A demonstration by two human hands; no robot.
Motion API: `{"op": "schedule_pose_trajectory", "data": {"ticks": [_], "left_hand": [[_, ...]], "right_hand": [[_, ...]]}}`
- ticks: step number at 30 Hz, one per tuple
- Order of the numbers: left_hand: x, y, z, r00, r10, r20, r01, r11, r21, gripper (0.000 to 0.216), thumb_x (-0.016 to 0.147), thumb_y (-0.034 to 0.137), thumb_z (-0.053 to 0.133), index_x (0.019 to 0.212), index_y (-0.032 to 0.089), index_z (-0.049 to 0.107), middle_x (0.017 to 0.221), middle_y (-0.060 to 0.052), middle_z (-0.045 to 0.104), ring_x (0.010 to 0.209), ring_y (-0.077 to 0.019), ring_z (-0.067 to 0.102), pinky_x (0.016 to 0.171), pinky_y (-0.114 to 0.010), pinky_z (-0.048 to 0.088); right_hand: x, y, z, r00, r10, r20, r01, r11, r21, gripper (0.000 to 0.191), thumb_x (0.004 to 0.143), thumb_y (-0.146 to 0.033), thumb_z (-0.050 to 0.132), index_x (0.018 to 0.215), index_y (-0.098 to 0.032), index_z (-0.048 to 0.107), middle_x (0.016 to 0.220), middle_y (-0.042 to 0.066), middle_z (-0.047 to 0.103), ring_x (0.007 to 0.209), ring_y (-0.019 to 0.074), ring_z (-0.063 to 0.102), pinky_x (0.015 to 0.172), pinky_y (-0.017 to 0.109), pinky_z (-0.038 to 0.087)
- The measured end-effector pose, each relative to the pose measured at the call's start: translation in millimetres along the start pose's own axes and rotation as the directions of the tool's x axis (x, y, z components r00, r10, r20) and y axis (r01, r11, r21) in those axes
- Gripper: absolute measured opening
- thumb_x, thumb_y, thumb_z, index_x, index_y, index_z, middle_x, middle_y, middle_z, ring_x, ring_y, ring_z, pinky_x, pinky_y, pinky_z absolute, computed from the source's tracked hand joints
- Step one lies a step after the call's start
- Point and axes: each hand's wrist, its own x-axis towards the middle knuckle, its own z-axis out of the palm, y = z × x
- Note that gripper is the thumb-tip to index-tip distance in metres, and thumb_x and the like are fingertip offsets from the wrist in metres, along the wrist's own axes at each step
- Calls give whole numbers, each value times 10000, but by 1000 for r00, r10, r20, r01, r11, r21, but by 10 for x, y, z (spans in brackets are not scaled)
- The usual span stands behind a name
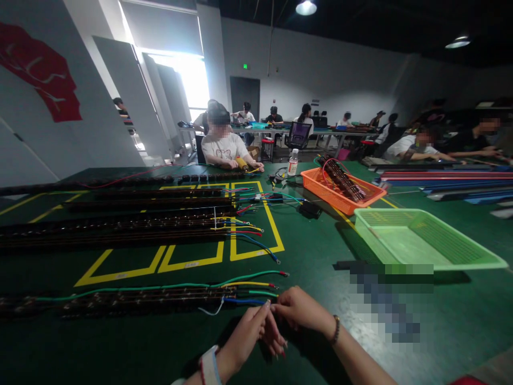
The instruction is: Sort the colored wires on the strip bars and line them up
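A dark wiring harness lies lengthwise across the near table, with green, yellow and blue wires coming out of its right end. My left hand pinches the tip of the blue wire between thumb and forefinger, its other fingers hanging loosely below. Close against it, my right hand is closed in a pinch at the same spot; what lies between its fingertips is hidden. Just above my fingers end a yellow wire and a longer green wire with red-sleeved terminals. A white cable tie sticks out from the harness.
Several more harnesses lie beyond, across yellow taped rectangles. To the right stand a light green basket and an orange basket holding a harness bundle. A white-capped bottle stands near a co-worker opposite, who holds a yellow tool.
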Motion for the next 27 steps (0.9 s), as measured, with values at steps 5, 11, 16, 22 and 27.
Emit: {"op": "schedule_pose_trajectory", "data": {"ticks": [5,11,16,22,27], "left_hand": [[8,-10,-9,1000,-9,8,9,1000,27,515,822,601,397,722,119,547,628,-141,680,545,-209,656,509,-281,475],[-27,38,30,1000,-11,-8,12,997,72,509,826,596,395,681,127,528,635,-136,676,551,-208,653,524,-291,472],[-65,109,59,1000,-22,-9,23,996,88,491,802,606,437,689,136,522,665,-113,678,585,-198,656,560,-296,481],[-61,87,59,1000,-25,13,24,995,100,477,812,588,437,681,140,534,671,-108,683,587,-181,651,564,-282,479],[-39,65,-2,998,-40,46,36,995,88,478,826,577,420,696,134,543,681,-119,684,606,-187,656,575,-285,477]], "right_hand": [[-4,-17,1,1000,13,-12,-14,999,-44,397,834,-458,504,588,-152,562,418,-36,482,353,79,462,336,158,315],[-6,-18,11,1000,0,-23,-2,997,-81,400,843,-449,499,595,-145,574,421,-39,471,362,82,446,362,172,301],[6,-54,-40,945,-173,-276,123,974,-188,385,881,-422,470,624,-152,566,555,-27,528,533,93,474,518,196,347],[0,-114,-113,840,-352,-413,262,930,-258,355,924,-404,411,677,-173,519,738,11,541,722,136,497,685,242,393],[39,-41,-90,854,-320,-410,211,934,-289,336,935,-387,401,706,-176,527,718,6,552,685,130,495,652,233,377]]}}
